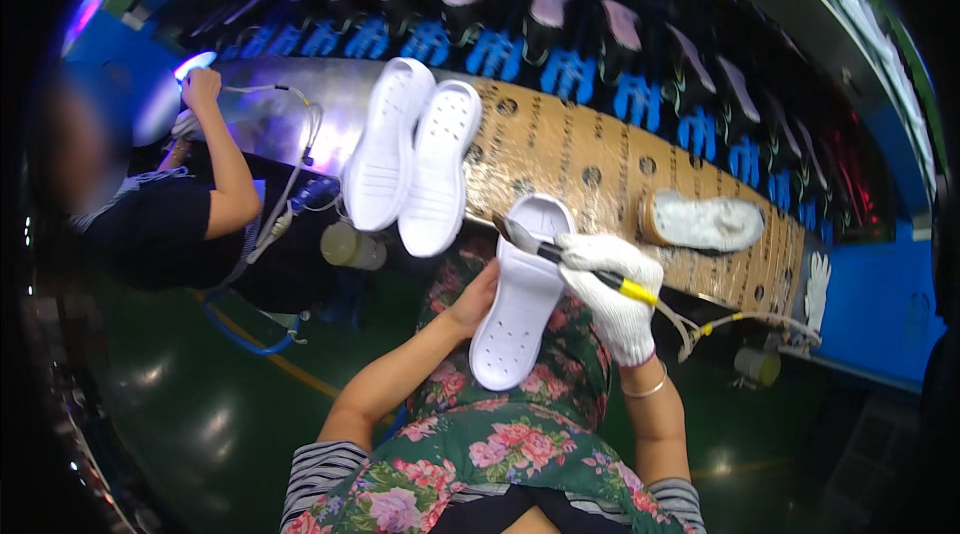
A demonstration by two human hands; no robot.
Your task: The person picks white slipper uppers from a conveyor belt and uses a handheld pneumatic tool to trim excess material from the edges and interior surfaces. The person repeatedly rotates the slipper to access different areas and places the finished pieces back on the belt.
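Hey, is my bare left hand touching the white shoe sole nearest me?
Touching. The head view shows your left hand against the left edge of the white shoe sole, with no gap between them.

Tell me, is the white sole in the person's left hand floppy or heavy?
The white sole probably won't flop much: it looks straight in the left hand. It's likely light for its size, since its inside looks hollowed out. It probably won't roll, being long and flattish.
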